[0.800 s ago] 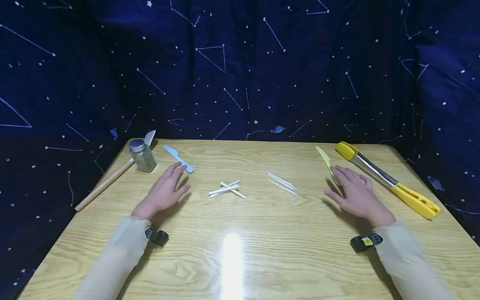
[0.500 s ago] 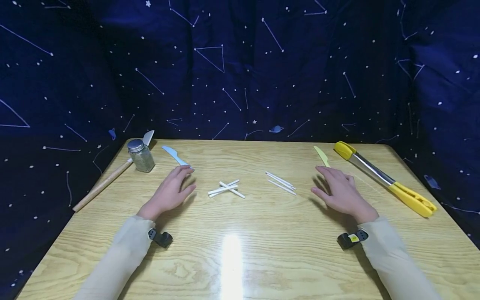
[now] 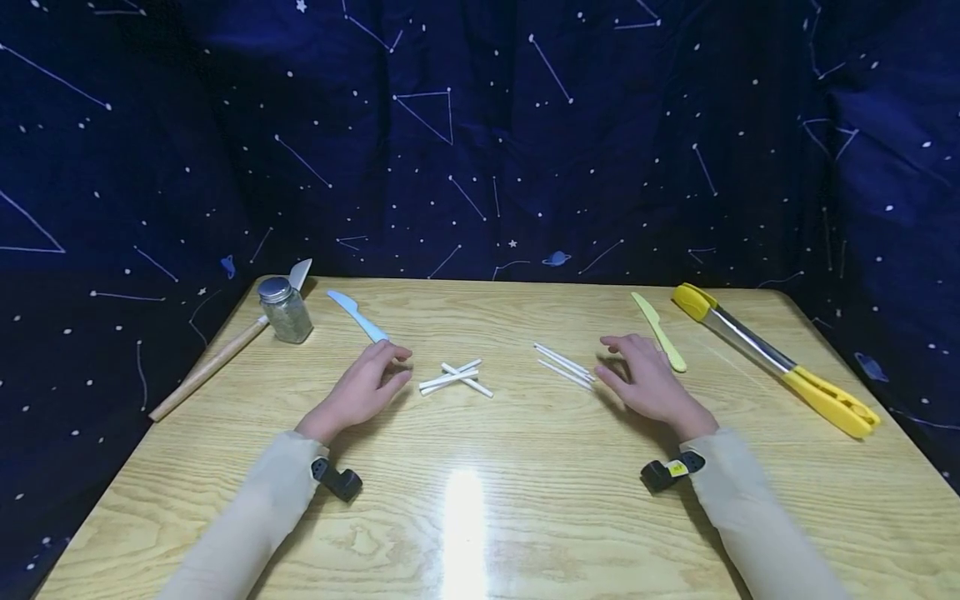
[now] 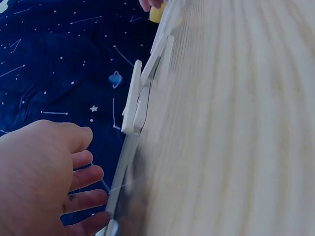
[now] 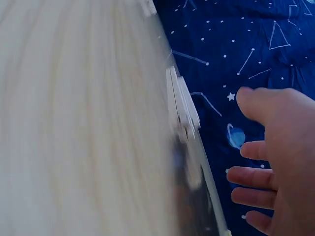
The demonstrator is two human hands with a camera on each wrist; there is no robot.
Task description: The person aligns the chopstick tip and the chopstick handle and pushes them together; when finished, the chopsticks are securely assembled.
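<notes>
Over the table's left half, my left hand (image 3: 362, 387) holds nothing, its fingers loosely bent toward a crossed pile of short white sticks (image 3: 454, 379). Part of a light blue plastic knife (image 3: 357, 314) is covered by that hand's fingers in the head view. My right hand (image 3: 647, 379) is likewise bare, thumb and fingers apart, just right of a row of thin white sticks (image 3: 562, 362). A yellow-green plastic knife (image 3: 660, 332) lies beyond the right hand. In the left wrist view the left fingers (image 4: 88, 178) are spread apart; the right wrist view shows the right fingers (image 5: 253, 178) relaxed.
At the back left, a glass jar (image 3: 286, 312) with a metal lid stands beside a spatula (image 3: 217, 367) with a wooden handle. Yellow-ended metal tongs (image 3: 772, 358) lie along the right side. A dark starry curtain (image 3: 480, 142) hangs behind the wooden table (image 3: 390, 500).
Both hands have moved inward: the left one to the right toward the crossed sticks, the right one to the left toward the row of sticks, uncovering the yellow-green knife's handle.
</notes>
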